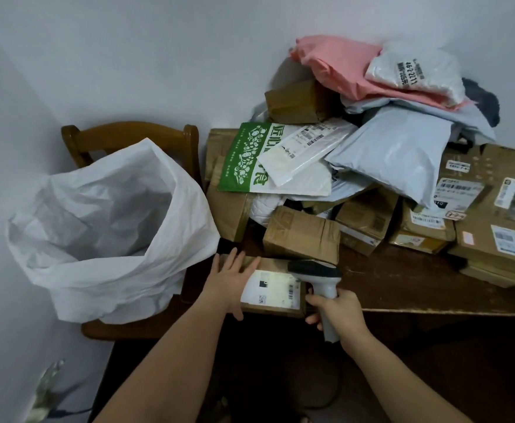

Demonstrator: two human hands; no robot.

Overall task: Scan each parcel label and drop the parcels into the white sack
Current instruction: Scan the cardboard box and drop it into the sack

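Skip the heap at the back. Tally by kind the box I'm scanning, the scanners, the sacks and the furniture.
Cardboard parcel: 1
Barcode scanner: 1
White sack: 1
Wooden chair: 1
Wooden table: 1
Total: 5

The scanner [317, 280] hides the box label's [273, 290] right edge; its print is blurred.
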